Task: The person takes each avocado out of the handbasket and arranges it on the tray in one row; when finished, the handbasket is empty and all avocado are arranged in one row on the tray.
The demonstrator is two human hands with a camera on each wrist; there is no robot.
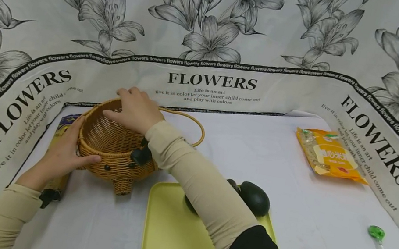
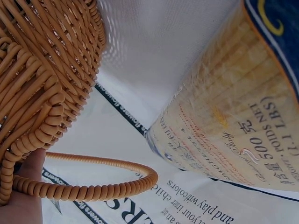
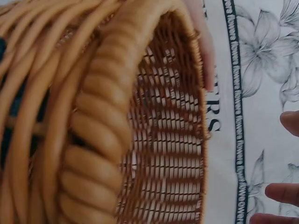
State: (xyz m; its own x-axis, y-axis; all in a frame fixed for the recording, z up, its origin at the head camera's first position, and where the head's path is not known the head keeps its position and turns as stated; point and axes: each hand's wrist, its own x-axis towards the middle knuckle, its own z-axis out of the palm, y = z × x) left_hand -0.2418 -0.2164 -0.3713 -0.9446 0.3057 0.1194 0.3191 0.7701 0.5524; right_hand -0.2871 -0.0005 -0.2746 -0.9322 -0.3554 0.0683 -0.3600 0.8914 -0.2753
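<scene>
My left grip (image 1: pixel 63 155) holds the round wicker basket (image 1: pixel 105 166) by its coiled rim (image 3: pixel 96 126), and I have the right grip (image 1: pixel 138 110) loosely spread over its woven hollow.

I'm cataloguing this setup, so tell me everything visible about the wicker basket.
The basket is tan, rounded and woven, apparently wicker, with a coiled rim, a loop handle, dark bead-like dots and a stubby peg below. Its opening faces upward. It is beyond and left of the yellow tray. The left hand grips its side; the right hand is over its opening, contact unclear.
</scene>
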